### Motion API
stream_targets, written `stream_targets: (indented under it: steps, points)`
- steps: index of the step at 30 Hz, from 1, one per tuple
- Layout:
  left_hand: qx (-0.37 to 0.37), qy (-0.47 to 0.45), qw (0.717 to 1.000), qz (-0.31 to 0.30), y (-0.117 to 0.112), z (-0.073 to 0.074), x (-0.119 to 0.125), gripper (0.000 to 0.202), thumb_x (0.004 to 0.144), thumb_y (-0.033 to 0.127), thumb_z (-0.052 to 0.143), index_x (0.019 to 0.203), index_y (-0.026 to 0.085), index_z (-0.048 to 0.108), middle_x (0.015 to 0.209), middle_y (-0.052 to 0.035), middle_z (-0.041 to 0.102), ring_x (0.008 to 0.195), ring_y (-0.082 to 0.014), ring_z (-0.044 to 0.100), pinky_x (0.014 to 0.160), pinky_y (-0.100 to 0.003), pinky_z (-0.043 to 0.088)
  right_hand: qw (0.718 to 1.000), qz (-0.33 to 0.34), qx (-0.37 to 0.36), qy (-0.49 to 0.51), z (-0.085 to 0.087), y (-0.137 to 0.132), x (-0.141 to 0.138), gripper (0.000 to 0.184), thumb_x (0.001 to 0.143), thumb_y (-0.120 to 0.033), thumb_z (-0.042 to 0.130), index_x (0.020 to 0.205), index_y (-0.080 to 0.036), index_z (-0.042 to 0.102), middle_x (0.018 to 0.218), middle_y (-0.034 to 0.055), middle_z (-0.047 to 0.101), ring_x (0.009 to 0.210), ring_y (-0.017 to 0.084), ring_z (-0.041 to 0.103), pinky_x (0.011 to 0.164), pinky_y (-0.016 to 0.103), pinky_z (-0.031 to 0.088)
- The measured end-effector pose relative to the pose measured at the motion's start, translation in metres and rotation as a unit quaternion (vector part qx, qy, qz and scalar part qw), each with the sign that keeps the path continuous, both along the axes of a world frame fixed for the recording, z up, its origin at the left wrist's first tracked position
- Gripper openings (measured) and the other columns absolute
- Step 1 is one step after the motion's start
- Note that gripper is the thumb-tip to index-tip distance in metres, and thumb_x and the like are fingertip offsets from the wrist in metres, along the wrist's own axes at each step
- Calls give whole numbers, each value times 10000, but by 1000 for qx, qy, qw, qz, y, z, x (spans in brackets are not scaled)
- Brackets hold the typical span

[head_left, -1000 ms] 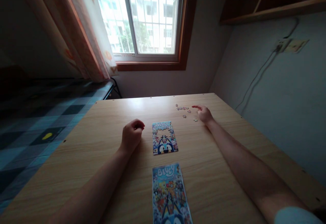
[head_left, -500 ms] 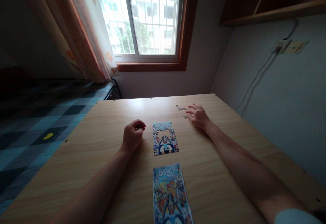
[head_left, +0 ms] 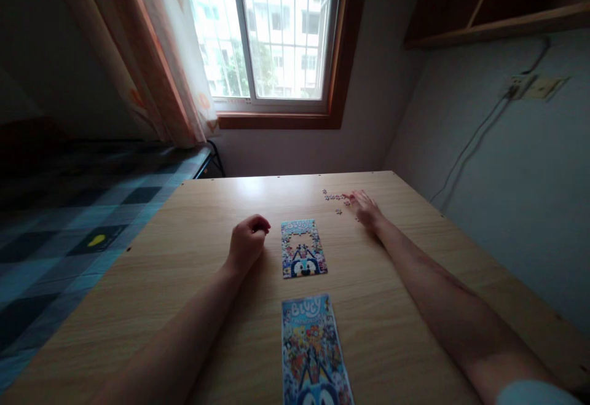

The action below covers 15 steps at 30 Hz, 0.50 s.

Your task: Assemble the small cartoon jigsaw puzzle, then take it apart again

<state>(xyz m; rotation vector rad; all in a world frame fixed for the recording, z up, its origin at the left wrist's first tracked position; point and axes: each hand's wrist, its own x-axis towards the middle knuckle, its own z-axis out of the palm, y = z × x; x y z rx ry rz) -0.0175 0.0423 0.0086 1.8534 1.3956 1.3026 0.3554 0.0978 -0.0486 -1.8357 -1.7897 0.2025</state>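
Note:
A partly assembled jigsaw puzzle [head_left: 305,268] lies flat at mid-table, with a gap in its upper middle where bare wood shows. Its picture has a blue cartoon dog at the bottom. Just left of it rests my left hand [head_left: 249,236], fingers curled closed; whatever may be inside is hidden. Loose puzzle pieces [head_left: 332,197] lie in a small group toward the far right of the table. Over the right side of that group reaches my right hand [head_left: 365,207], slightly blurred, its fingers extended and touching or just above the pieces. Closer to me is a printed "Bluey" picture sheet [head_left: 310,337].
The wooden table [head_left: 221,202] reaches toward the wall below a window [head_left: 286,42]. A bed with a checked cover [head_left: 152,174] stands to the left. On the right wall are a socket with a cable [head_left: 516,88] and a shelf [head_left: 498,27].
My right hand has shifted slightly right, uncovering more loose pieces near its fingers. My left hand stays curled beside the puzzle. The whole view has swung a little to the left.

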Motion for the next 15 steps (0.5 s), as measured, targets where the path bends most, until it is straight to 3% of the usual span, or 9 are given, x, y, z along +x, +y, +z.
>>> stream_targets:
  steps: [3, 6, 11, 15]
  points:
    - [-2, 4, 1000, 2, 1, 0, 0, 232, 576, 125, 450, 640, 187, 665, 604, 12, 652, 603, -157, 601, 589, -250, 454, 998, 9, -28, 51, 2, 1, 0, 637, 1009, -617, 164, 1354, -324, 612, 1526, 35, 438, 1485, 358, 220, 1171, 669, 117]
    - [-6, 0, 1000, 2, 2, 0, 0, 239, 575, 124, 445, 646, 187, 665, 609, 11, 656, 602, -159, 603, 590, -251, 457, 993, 25, 1, 116, 3, 2, 2, 710, 976, -693, 150, 1334, -311, 630, 1490, 31, 485, 1478, 344, 249, 1200, 626, 97]
    - [-10, -2, 1000, 0, 3, -3, -1, 248, 576, 125, 441, 662, 188, 665, 625, 9, 664, 622, -164, 611, 596, -251, 459, 956, 62, 77, 276, 3, 4, 11, 750, 949, -727, 228, 1366, -214, 584, 1463, 75, 514, 1416, 227, 398, 1226, 397, 238]
    - [-6, 1, 1000, 1, 4, -4, -1, 249, 574, 127, 439, 660, 189, 664, 622, 8, 660, 630, -168, 611, 600, -254, 454, 946, 58, 62, 312, 2, 11, 15, 606, 935, -613, 420, 1318, -183, 609, 1416, 99, 557, 1367, 224, 459, 1200, 374, 291]
